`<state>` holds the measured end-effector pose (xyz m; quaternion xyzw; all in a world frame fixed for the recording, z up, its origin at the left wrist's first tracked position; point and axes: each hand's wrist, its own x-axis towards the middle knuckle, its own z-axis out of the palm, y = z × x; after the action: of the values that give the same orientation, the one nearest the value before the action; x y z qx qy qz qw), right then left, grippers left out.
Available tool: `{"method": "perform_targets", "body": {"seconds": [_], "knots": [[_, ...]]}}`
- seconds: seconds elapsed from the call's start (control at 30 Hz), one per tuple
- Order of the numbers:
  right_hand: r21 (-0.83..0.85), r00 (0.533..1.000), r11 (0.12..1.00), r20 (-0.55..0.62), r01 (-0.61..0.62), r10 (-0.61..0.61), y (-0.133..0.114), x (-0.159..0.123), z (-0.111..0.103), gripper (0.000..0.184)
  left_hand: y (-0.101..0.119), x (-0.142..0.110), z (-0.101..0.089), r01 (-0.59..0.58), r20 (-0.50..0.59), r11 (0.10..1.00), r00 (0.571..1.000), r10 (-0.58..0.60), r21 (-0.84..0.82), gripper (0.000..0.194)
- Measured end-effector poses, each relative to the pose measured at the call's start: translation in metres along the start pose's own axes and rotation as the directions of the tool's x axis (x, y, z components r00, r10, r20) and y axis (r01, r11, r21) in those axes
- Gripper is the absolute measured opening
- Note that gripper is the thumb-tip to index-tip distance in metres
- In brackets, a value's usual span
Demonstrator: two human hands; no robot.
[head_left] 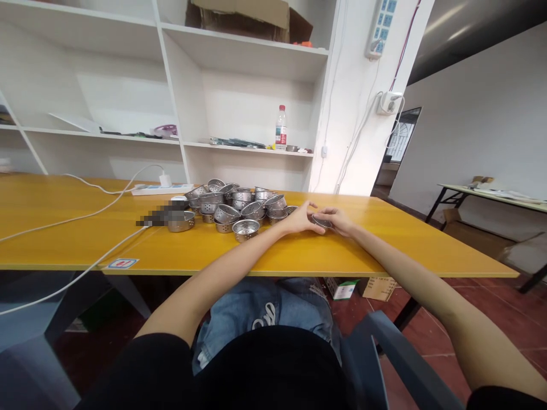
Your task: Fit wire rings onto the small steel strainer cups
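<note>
A small round metal cup is between my hands near the right side of the yellow table. My left hand curls around its left side, with the thumb low in front. On the other side, my right hand grips the rim with thumb and fingers closed. My hands hide much of the cup. Just left of my left hand lies a pile of perforated metal cups, several stacked or tilted on each other. One upright cup sits at the front of the pile.
A white power strip with a plug and cables lies behind the pile's left end. A white cable hangs over the front edge. White shelves rise behind, holding a bottle. A grey chair arm is at my right.
</note>
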<state>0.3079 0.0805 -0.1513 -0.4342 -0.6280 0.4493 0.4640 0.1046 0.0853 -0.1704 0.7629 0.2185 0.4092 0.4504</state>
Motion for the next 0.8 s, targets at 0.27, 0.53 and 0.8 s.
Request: {"method": "perform_targets", "body": {"seconds": [0.27, 0.53, 0.8], "knots": [[-0.199, 0.977, 0.959, -0.027, 0.203, -0.212, 0.004, 0.005, 0.003, 0.046, -0.006, 0.000, 0.001, -0.043, -0.005, 0.999, 0.999, 0.044, 0.017, 0.083], [-0.448, 0.911, 0.800, 0.098, 0.400, -0.401, 0.004, 0.006, 0.003, 0.049, -0.012, 0.003, 0.000, -0.117, -0.062, 0.970, 0.989, 0.133, 0.212, 0.078], [-0.592, 0.881, 0.653, 0.284, 0.472, -0.379, -0.005, 0.002, 0.008, 0.067, 0.001, -0.004, 0.001, -0.076, -0.066, 0.805, 0.988, 0.141, 0.588, 0.076]]}}
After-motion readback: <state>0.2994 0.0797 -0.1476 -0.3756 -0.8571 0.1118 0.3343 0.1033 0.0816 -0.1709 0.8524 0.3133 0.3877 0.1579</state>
